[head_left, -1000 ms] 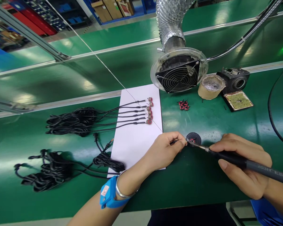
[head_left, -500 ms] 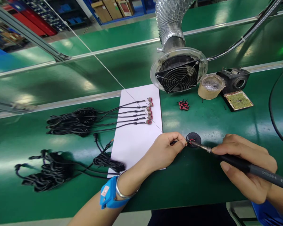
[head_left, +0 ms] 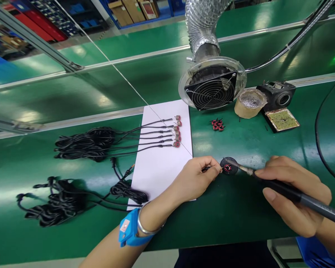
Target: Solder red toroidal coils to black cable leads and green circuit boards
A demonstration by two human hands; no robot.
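Observation:
My left hand (head_left: pixel 202 176) is closed in a pinch on the end of a black cable (head_left: pixel 206 169), most of which the fingers hide. Just past its fingertips, a small red-and-black ring-shaped part (head_left: pixel 227 168) sits on a round black base (head_left: pixel 233 170). My right hand (head_left: pixel 296 193) grips a soldering iron (head_left: pixel 284 188) like a pen. The iron's tip lies over the upper part of the base, just above the ring part. Whether the tip touches anything I cannot tell.
White paper (head_left: pixel 159 171) carries several cable ends with small round parts (head_left: pixel 176 144). Coiled black cables (head_left: pixel 85 143) lie left. A fume extractor (head_left: pixel 212 89) hangs above loose red-black parts (head_left: pixel 217 124). Behind right stand a tape-roll-like cup (head_left: pixel 249 106) and an iron stand with yellowish sponge (head_left: pixel 282 119).
The soldering iron's tip has moved up off the ring part, uncovering more of it. My right hand has shifted slightly right. My left hand has stayed in place.

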